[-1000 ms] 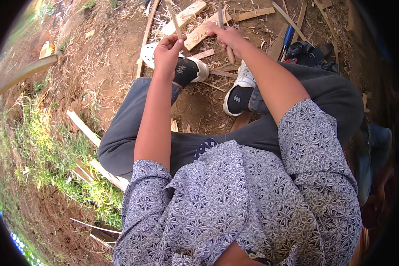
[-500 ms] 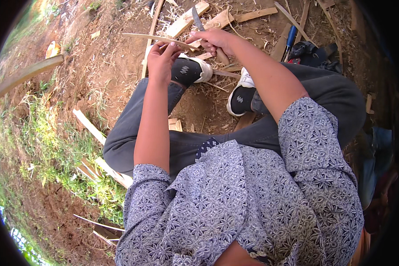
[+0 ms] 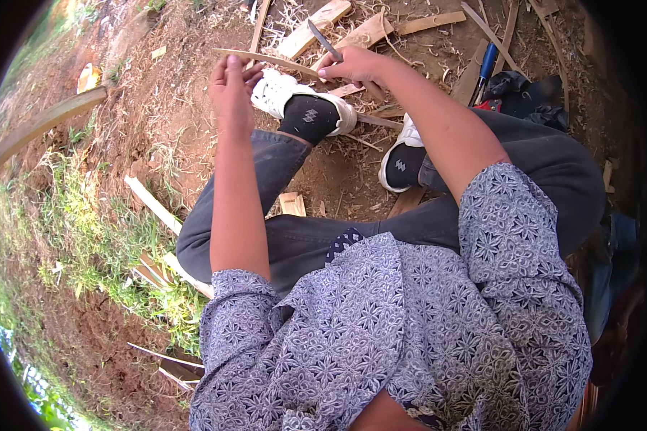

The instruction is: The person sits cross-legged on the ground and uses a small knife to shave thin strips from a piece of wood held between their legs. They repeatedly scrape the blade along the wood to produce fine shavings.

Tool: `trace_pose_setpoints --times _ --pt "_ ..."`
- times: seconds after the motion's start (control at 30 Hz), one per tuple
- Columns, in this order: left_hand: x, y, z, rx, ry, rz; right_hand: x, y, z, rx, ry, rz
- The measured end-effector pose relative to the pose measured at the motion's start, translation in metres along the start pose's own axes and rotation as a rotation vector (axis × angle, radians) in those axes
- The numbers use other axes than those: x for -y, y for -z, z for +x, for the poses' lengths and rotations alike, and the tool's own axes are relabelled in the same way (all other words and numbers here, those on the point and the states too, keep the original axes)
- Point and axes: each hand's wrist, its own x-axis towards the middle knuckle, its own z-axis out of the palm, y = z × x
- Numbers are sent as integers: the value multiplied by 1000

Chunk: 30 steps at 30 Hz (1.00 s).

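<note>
My left hand [image 3: 231, 87] grips a thin, pale bamboo strip [image 3: 280, 62] near its left end, holding it above my white shoe [image 3: 289, 98]. My right hand [image 3: 352, 65] is closed around the handle of a knife [image 3: 325, 40], whose dark blade points up and to the left and meets the strip. The strip runs on under my right hand toward my other shoe [image 3: 401, 152]. I sit on the dirt with my knees bent, in dark trousers and a patterned shirt.
Cut wood pieces [image 3: 315, 20] and slats lie on the dirt beyond my feet. A blue-handled tool [image 3: 486, 63] and dark cloth [image 3: 525, 92] are at the upper right. A bamboo pole [image 3: 39, 129] crosses the left side, with grass [image 3: 86, 237] and split strips [image 3: 152, 205] beside my leg.
Both hands lifted a strip off the ground and brought it nearer to me. The knife blade now rests against the strip, and the view has tilted slightly.
</note>
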Motion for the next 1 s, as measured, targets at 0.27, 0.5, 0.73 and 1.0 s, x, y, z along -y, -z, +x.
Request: trace_pose_setpoints --times 0.27,0.5,0.73,1.0 --pt "-27 12 -11 63 -146 314 -6 13 5 -135 -7 -10" --pt "-5 -10 -64 53 -438 707 -32 27 9 -387 -165 23" --pt "2 -20 -75 28 -539 786 -51 24 -16 -354 -381 261" --pt "-6 -14 -77 107 -713 884 -13 -2 -33 -269 -341 10"
